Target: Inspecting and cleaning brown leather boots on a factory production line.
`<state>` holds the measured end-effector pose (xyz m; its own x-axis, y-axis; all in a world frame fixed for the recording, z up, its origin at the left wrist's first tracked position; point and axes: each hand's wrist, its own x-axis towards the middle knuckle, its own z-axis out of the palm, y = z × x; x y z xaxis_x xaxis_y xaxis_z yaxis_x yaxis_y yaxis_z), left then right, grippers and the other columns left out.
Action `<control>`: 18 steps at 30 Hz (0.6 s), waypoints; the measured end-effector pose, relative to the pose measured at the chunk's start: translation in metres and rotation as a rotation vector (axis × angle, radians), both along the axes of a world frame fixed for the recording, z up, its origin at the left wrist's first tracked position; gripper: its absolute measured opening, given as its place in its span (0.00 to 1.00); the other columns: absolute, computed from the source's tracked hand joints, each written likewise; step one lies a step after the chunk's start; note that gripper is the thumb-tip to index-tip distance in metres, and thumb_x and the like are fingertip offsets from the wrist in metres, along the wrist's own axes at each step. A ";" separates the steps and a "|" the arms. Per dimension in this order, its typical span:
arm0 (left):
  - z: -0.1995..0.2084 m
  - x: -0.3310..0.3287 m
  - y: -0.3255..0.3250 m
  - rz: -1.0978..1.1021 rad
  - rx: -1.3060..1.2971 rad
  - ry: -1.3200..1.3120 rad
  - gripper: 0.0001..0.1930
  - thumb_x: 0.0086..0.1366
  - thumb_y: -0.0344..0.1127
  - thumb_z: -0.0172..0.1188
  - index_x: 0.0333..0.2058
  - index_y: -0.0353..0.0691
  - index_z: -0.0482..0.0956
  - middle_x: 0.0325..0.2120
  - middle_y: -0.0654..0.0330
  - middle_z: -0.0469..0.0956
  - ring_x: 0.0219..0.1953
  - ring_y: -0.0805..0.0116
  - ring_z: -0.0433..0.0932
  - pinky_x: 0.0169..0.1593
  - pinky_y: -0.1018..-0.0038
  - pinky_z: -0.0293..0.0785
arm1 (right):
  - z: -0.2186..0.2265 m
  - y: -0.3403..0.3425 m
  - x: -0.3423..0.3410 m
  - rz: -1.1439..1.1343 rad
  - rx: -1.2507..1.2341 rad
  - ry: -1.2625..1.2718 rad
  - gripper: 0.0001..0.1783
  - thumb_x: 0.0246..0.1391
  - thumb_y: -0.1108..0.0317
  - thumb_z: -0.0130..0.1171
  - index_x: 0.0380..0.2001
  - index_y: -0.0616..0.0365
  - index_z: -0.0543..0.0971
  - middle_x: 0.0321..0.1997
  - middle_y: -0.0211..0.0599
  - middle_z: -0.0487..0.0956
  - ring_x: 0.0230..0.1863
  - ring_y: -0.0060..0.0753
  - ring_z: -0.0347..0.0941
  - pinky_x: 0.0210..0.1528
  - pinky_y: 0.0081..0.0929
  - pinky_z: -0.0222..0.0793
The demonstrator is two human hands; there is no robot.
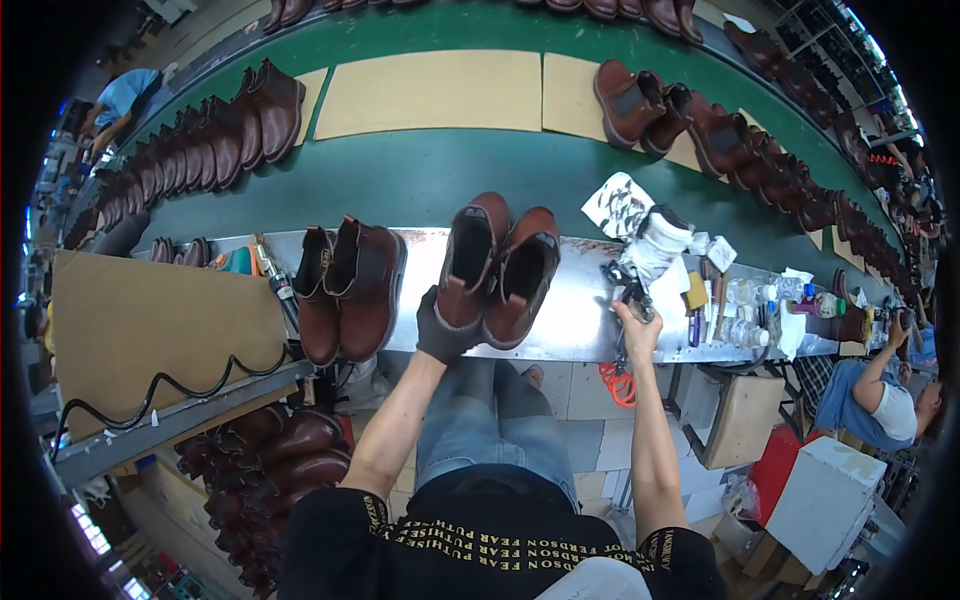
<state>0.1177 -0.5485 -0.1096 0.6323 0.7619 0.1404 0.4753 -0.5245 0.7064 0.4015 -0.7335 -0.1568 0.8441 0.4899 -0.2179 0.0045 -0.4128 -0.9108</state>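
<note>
A pair of brown ankle boots stands in front of me on the metal bench edge: the left boot (465,245) and the right boot (525,275), heels toward me. My left hand (443,335), in a dark glove, is closed on the left boot's heel; some of its fingers are hidden. My right hand (640,328) grips the dark handle of a spray gun (632,285) with a cup wrapped in white plastic. Farther left, another brown pair (362,290) rests at the bench edge, apart from my hands.
Rows of brown boots (235,125) line tan boards (430,92) on the green table (400,175). To the right lie plastic bottles (745,310) and pens. A black coiled hose (170,385) crosses a cardboard sheet (170,330); a red coiled hose (617,385) hangs below. Another person (880,395) is at far right.
</note>
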 end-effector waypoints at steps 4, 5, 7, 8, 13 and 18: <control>-0.075 -0.054 0.047 -0.221 -0.369 -0.125 0.30 0.52 0.46 0.63 0.52 0.42 0.67 0.49 0.58 0.72 0.48 0.68 0.73 0.53 0.72 0.67 | 0.120 0.046 -0.053 0.125 -0.041 -0.833 0.25 0.36 0.71 0.69 0.41 0.62 0.74 0.40 0.39 0.75 0.43 0.34 0.71 0.44 0.27 0.66; -0.085 -0.058 0.057 -0.285 -0.625 -0.265 0.28 0.55 0.42 0.62 0.52 0.41 0.66 0.49 0.57 0.72 0.49 0.68 0.72 0.52 0.73 0.68 | 0.156 0.059 -0.073 0.274 0.073 -0.852 0.26 0.37 0.72 0.66 0.45 0.61 0.72 0.46 0.43 0.75 0.47 0.36 0.71 0.47 0.29 0.65; -0.087 -0.043 0.070 -0.337 -0.665 -0.298 0.27 0.55 0.42 0.62 0.52 0.40 0.66 0.49 0.57 0.72 0.49 0.68 0.72 0.52 0.73 0.68 | 0.176 0.085 -0.089 1.112 0.167 -0.963 0.26 0.36 0.73 0.59 0.45 0.61 0.73 0.50 0.42 0.71 0.51 0.35 0.68 0.50 0.30 0.62; -0.088 -0.041 0.077 -0.357 -0.688 -0.329 0.27 0.55 0.42 0.62 0.52 0.40 0.66 0.49 0.57 0.72 0.49 0.68 0.72 0.52 0.73 0.68 | 0.180 0.098 -0.107 1.141 0.138 -1.100 0.22 0.36 0.72 0.57 0.41 0.60 0.74 0.47 0.40 0.72 0.48 0.35 0.68 0.48 0.30 0.63; -0.078 -0.029 0.125 -0.411 -0.771 -0.470 0.27 0.56 0.42 0.61 0.52 0.40 0.66 0.48 0.57 0.72 0.48 0.68 0.72 0.52 0.73 0.68 | 0.197 0.134 -0.119 1.204 -0.057 -1.250 0.09 0.37 0.67 0.53 0.26 0.58 0.76 0.35 0.34 0.71 0.40 0.33 0.67 0.40 0.27 0.61; -0.066 -0.015 0.101 -0.399 -0.860 -0.586 0.26 0.57 0.41 0.61 0.52 0.40 0.66 0.48 0.56 0.72 0.48 0.68 0.72 0.52 0.73 0.69 | 0.215 0.141 -0.121 1.033 0.212 -1.027 0.07 0.34 0.69 0.60 0.18 0.58 0.73 0.28 0.33 0.68 0.34 0.34 0.64 0.35 0.30 0.59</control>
